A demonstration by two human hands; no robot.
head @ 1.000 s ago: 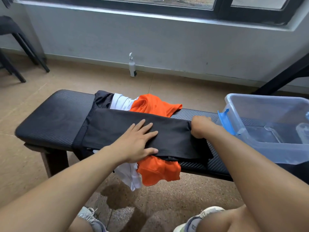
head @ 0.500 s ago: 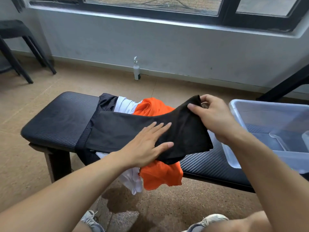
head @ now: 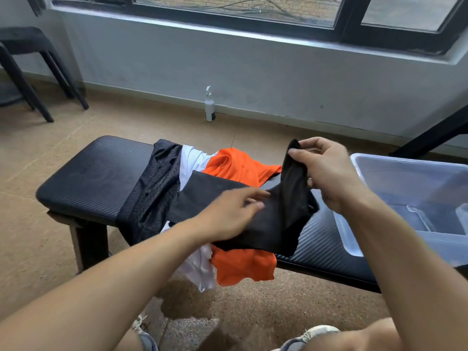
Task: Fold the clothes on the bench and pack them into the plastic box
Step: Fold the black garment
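A black padded bench (head: 96, 178) carries a pile of clothes. On top lies a folded black garment (head: 273, 219). My right hand (head: 326, 178) pinches its right end and holds that end lifted above the bench. My left hand (head: 233, 214) lies flat on the garment's middle with fingers straight. Under it are an orange shirt (head: 243, 264), a white garment (head: 197, 264) and a black mesh garment (head: 154, 188), all draped over the front edge. A clear plastic box (head: 415, 178) stands open on the bench's right end, and I see no clothes in it.
A white spray bottle (head: 209, 107) stands on the floor by the wall. Black chair legs (head: 38, 79) are at far left, a dark table leg (head: 430, 135) at far right. My shoes (head: 309, 335) rest on the tan floor below the bench.
My right hand has gripped the black garment's right end and raised it up and leftward off the bench. My left hand has stayed flat on the garment's middle.
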